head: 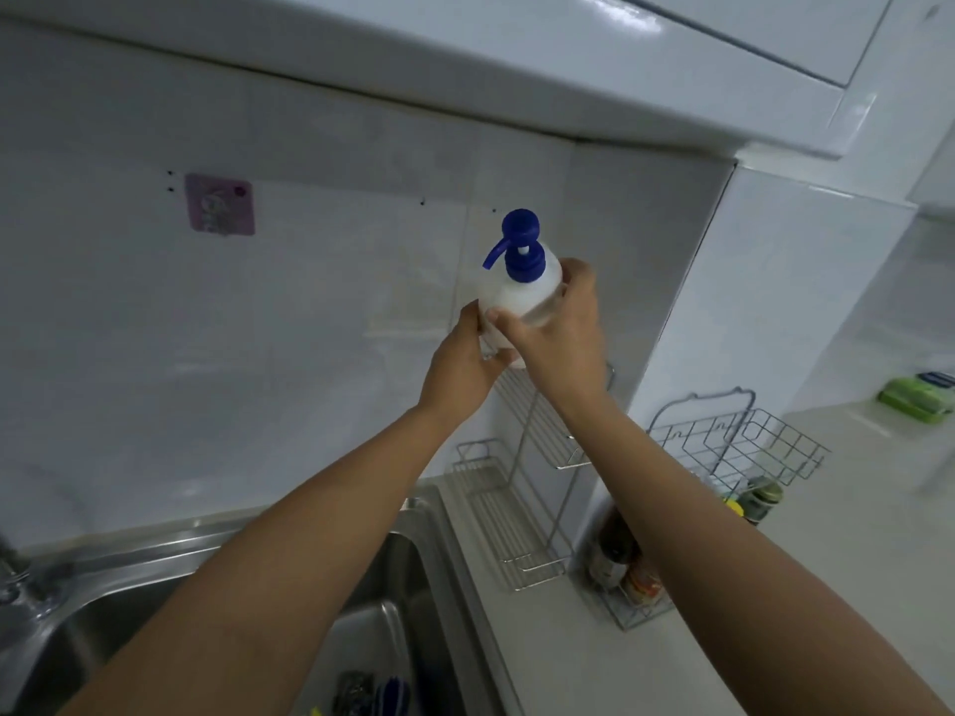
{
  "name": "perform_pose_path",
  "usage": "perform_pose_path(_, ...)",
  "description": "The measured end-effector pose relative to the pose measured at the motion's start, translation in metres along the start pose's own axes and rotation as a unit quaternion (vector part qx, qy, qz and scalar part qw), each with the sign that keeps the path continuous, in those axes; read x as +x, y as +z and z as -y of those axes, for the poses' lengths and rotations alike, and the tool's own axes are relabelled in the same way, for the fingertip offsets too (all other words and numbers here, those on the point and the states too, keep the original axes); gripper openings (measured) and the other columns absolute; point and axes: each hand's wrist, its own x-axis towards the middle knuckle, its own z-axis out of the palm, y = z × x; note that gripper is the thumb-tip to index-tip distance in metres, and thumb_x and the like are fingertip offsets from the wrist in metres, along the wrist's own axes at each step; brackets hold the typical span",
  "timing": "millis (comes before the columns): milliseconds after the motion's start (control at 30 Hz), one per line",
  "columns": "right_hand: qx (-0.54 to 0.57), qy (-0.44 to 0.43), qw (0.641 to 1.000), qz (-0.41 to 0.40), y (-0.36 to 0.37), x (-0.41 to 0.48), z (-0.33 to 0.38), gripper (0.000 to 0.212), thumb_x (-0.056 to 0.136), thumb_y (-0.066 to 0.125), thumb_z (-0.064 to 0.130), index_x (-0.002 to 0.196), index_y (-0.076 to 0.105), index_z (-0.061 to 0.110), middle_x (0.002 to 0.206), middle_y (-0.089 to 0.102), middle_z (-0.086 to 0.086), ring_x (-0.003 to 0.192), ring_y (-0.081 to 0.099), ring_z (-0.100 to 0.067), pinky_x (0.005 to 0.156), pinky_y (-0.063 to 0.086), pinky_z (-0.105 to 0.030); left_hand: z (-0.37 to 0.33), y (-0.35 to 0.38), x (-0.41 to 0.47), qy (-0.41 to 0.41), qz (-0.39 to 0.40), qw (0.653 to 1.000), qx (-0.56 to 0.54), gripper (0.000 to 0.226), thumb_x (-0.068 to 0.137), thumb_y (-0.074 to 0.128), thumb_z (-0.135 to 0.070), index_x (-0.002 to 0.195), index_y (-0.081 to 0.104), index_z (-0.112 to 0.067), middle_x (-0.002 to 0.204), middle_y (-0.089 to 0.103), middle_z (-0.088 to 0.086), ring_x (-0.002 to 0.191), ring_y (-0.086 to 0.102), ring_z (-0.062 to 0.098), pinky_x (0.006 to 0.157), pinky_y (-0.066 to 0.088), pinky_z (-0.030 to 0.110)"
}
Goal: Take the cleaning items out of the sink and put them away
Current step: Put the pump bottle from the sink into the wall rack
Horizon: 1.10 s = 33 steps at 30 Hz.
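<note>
Both hands cradle the pump bottle (522,297) upright above the wire rack (537,410) by the sink (289,602): left hand (460,369) props its base, right hand (560,328) fingers wrapped round, likely to seat it steadily.

One pump bottle (522,297), two hands, two wire racks.

Both bare arms stretched forward, left hand (461,363) and right hand (560,328) (fingers curled) raised together
</note>
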Motion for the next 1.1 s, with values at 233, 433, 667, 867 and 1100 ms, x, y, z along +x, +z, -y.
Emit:
perform_pose_path(233, 0.016, 0.079, 0.997, 0.000, 0.004, 0.040, -0.040, 0.075, 0.069, 0.080, 0.036, 0.125, 0.036, 0.013, 0.124, 0.052, -0.007, 0.105, 0.058, -0.024, 0.075, 0.051, -0.033, 0.014, 0.020, 0.026, -0.010, 0.053, 0.998, 0.025, 0.066, 0.085, 0.068, -0.028, 0.140, 0.031, -0.029, 0.126, 0.057, -0.003, 0.113, 0.054, 0.013, 0.092, 0.047, 0.031)
perform_pose_path(433, -0.013, 0.079, 0.996, 0.035, 0.014, 0.061, -0.076, 0.077, 0.076, 0.076, 0.037, 0.135, 0.033, 0.014, 0.128, 0.049, -0.009, 0.109, 0.057, -0.027, 0.084, 0.053, -0.040, 0.034, 0.027, 0.050, -0.014, 0.112, 0.991, 0.069, 0.073, 0.085, 0.068, -0.029, 0.145, 0.028, -0.023, 0.133, 0.055, 0.004, 0.116, 0.054, 0.021, 0.094, 0.047, 0.033)
perform_pose_path(667, -0.065, 0.052, 0.996, 0.035, 0.029, 0.070, -0.094, 0.078, 0.082, 0.068, 0.045, 0.145, 0.031, 0.018, 0.138, 0.040, -0.010, 0.118, 0.051, -0.026, 0.092, 0.050, -0.040, 0.049, 0.030, 0.060, -0.006, 0.108, 0.993, 0.055, 0.067, 0.086, 0.067, -0.030, 0.142, 0.032, -0.025, 0.128, 0.057, -0.001, 0.105, 0.053, 0.011, 0.086, 0.043, 0.025)
perform_pose_path(867, -0.053, 0.058, 0.996, 0.037, 0.039, 0.084, -0.101, 0.073, 0.084, 0.068, 0.040, 0.144, 0.035, 0.018, 0.136, 0.044, -0.008, 0.117, 0.052, -0.023, 0.088, 0.045, -0.029, 0.057, 0.030, 0.075, -0.007, 0.108, 0.992, 0.070, 0.065, 0.088, 0.064, -0.031, 0.144, 0.031, -0.021, 0.132, 0.056, 0.003, 0.108, 0.054, 0.013, 0.088, 0.042, 0.023)
perform_pose_path(1100, -0.015, 0.071, 0.997, 0.038, 0.057, 0.097, -0.104, 0.071, 0.082, 0.071, 0.036, 0.142, 0.037, 0.016, 0.137, 0.042, -0.008, 0.118, 0.052, -0.023, 0.097, 0.047, -0.036, 0.074, 0.032, 0.090, -0.014, 0.093, 0.992, 0.078, 0.064, 0.090, 0.061, -0.030, 0.145, 0.030, -0.018, 0.139, 0.051, 0.005, 0.121, 0.051, 0.019, 0.102, 0.042, 0.031)
